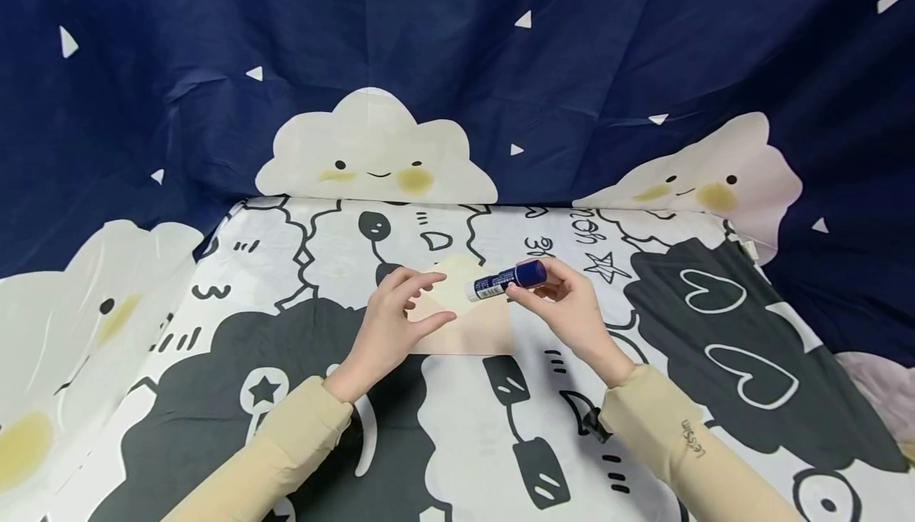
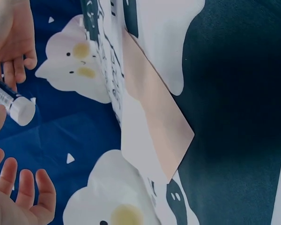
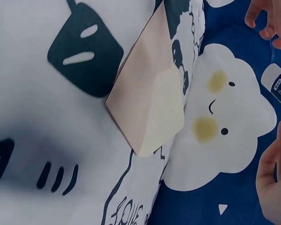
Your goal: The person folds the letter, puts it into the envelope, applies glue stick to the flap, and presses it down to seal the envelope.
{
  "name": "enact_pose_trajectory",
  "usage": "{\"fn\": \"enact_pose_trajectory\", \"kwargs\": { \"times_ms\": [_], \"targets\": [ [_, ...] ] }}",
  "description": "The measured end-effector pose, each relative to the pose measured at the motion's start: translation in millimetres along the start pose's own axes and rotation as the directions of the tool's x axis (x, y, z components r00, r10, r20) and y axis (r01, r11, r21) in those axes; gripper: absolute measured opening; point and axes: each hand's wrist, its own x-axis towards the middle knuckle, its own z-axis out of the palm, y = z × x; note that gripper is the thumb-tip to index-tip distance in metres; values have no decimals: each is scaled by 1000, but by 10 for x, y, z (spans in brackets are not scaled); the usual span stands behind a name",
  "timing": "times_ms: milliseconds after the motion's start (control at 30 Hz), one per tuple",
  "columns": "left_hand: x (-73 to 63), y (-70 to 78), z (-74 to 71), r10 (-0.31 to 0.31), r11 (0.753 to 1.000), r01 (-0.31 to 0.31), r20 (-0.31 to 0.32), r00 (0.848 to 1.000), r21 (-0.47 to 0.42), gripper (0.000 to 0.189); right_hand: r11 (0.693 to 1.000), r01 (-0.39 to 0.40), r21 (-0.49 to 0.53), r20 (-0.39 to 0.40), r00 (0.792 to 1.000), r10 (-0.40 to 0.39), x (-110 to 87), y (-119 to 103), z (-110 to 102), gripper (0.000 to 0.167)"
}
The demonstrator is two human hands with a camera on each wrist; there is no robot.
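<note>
A glue stick [image 1: 507,277] with a dark blue body and a white end is held in my right hand [image 1: 572,315], its white end towards the left. The thumb and fingers pinch it near the blue end. To its left, my left hand [image 1: 386,327] hovers with thumb and fingers spread apart, holding nothing. Beneath both hands lies a pale peach envelope [image 1: 472,338] with a cream upper part [image 1: 461,276]. The left wrist view shows the white end of the glue stick [image 2: 22,110] between the two hands, apart from the envelope [image 2: 171,119].
A black-and-white cartoon-print cloth [image 1: 472,442] covers the table. Behind it hangs a navy curtain [image 1: 457,37] with white triangles and smiling clouds [image 1: 375,141]. Cream sleeves [image 1: 686,435] cover both forearms.
</note>
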Motion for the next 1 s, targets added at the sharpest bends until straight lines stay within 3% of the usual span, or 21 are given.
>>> {"fn": "enact_pose_trajectory", "kwargs": {
  "times_ms": [467,1000],
  "targets": [
    [-16,-10,-16,-12,1000,12,0,1000,20,47,995,-75,-72,-77,995,70,11,104,-149,30],
    [-18,-21,-30,-8,1000,9,-1,1000,29,47,993,-57,-105,-107,993,46,44,159,-237,28]
  ]
}}
